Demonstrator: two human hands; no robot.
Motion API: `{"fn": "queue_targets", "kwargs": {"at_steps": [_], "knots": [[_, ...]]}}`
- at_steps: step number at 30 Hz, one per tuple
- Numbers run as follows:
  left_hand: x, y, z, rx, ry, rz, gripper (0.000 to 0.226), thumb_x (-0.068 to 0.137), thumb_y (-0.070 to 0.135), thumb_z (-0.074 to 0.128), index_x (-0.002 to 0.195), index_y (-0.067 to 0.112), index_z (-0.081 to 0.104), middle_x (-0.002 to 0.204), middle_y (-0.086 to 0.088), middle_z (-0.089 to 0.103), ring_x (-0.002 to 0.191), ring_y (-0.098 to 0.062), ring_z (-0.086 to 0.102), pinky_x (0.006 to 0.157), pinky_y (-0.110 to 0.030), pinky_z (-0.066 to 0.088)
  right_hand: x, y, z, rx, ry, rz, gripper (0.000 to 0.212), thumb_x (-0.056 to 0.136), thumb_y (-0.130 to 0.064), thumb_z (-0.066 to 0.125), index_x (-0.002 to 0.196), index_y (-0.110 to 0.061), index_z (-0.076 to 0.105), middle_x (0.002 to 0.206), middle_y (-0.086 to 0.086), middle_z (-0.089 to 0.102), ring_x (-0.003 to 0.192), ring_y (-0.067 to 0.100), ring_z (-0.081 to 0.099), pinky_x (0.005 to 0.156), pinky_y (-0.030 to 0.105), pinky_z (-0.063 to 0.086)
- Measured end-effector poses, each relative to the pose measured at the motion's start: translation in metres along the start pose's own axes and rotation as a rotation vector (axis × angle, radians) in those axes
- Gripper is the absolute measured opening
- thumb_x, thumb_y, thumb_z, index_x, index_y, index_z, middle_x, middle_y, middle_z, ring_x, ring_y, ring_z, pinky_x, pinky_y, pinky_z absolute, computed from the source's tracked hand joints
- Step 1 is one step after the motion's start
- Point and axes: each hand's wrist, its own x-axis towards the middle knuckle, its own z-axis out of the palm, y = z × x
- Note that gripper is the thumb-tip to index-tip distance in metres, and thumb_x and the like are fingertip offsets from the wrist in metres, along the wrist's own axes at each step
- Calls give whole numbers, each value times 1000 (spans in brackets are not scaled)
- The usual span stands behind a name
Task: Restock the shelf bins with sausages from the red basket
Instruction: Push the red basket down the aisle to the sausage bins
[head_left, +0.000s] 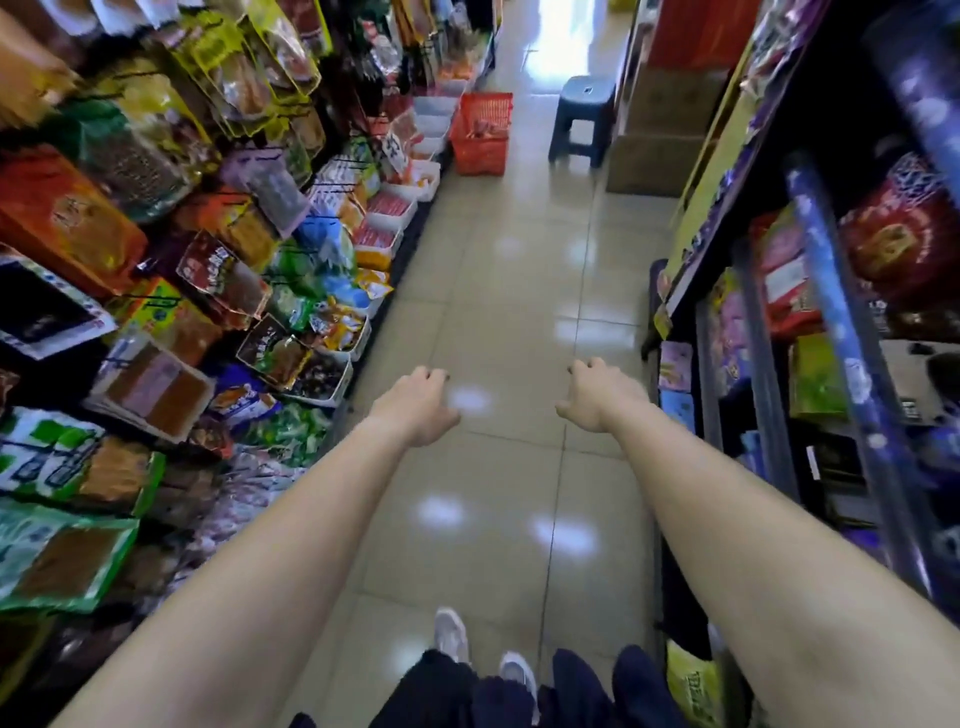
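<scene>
Both bare arms stretched forward over the beige tiled aisle floor (498, 291). Left hand (415, 405) and right hand (597, 397) both empty, fingers loosely curled downward, holding nothing. Red plastic mesh basket (480, 132) sits on the floor far down the aisle, touching the left shelf's row of white plastic bins (410, 200) holding red sausage packs. Grey-blue plastic stool (582, 122) just right of the basket. White sneakers (452, 634) at bottom.

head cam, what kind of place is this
Most likely a small grocery or snack shop aisle: hanging snack packets on the left, white shelf bins of packaged food below them, and a red basket on the tiled floor.
</scene>
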Motion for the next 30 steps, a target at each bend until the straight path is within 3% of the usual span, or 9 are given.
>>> {"fn": "queue_targets", "kwargs": {"at_steps": [10,17,23,30], "knots": [[182,19,-60,-43,-13,94,58,95,37,50,147,15,38,147,-12,40,133,-34,42,105,-44,40,148,18,-77,-15,4,82,63,90,-47,55,142,-15,41,143,13,43,126,35,47,94,45,46],[341,-7,-165,-47,-2,29,59,91,37,54,143,12,42,143,-17,45,129,-38,47,105,-45,42,279,6,-180,71,38,113,61,90,-47,54,141,-16,43,138,12,49,123,34,51,93,44,48],[466,39,-237,-57,-16,77,60,93,38,52,146,14,40,147,-14,42,132,-33,46,104,-41,41,384,37,-248,45,77,145,57,92,-49,55,139,-19,46,139,9,48,125,32,48,86,41,41],[622,91,-297,-5,-57,110,62,92,38,53,147,14,39,148,-12,41,133,-32,45,106,-42,41,538,92,-330,63,78,153,53,90,-47,55,133,-17,48,137,11,46,125,34,47,93,45,43]]}}
